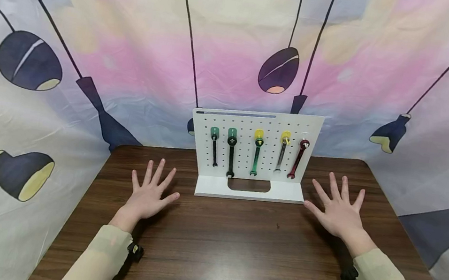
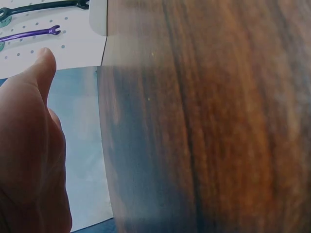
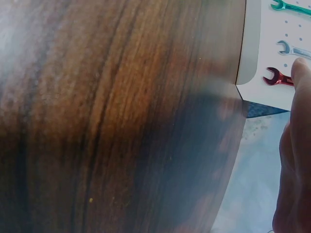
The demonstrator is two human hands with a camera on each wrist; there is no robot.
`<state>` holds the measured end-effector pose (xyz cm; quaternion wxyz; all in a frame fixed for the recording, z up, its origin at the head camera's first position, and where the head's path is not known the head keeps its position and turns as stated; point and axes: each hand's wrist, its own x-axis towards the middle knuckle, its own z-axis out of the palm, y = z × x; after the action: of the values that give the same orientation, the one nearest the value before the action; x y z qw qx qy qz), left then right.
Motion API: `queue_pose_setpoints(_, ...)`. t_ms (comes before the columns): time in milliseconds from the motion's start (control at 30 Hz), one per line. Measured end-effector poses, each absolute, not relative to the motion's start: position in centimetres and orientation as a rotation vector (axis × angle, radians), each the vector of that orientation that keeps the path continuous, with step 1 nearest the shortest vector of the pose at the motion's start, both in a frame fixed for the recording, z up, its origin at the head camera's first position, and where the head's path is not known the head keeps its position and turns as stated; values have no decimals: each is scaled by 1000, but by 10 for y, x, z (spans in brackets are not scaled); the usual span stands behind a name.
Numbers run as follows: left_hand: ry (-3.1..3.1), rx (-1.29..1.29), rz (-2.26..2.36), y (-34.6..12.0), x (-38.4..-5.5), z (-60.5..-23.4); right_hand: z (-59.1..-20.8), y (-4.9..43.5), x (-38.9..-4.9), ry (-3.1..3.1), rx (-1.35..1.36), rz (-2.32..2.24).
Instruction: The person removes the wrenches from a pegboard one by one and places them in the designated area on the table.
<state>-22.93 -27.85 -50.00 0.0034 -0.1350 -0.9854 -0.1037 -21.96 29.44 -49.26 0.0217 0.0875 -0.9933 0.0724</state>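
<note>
From where I stand, all five wrenches hang on the white pegboard (image 1: 243, 161), each from its own hook: a small purple one (image 1: 215, 152), a larger black one (image 1: 231, 159), then a green one (image 1: 256, 158), a silver one (image 1: 280, 158) and a red one (image 1: 298, 161). None is off the board and neither hand holds anything, so I would judge that no handling of a wrench is under way; whether it is all still to do or already finished, I cannot tell from how things lie.

The left hand (image 1: 148, 197) is out to the left of the board, over the brown table (image 1: 214, 247), its fingers spread wide and its thumb pointing in toward the board. The purple wrench is the nearest to it, hanging clear of the thumb tip.

The right hand (image 1: 339, 215) is on the other side, fingers fanned out too and pinching nothing. Its thumb tip comes up by the corner of the board's foot; touching or just short of it, I cannot say. The red wrench is nearest to that hand, up and inward from the thumb, with the silver one next along and the green one farther in, between the two hands
</note>
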Motion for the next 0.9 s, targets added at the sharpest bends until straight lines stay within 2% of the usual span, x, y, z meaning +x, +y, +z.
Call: queue_pose_setpoints(900,-3108,-428,-362,-269,-241,-508,-499,295,-219,-3107,226,285)
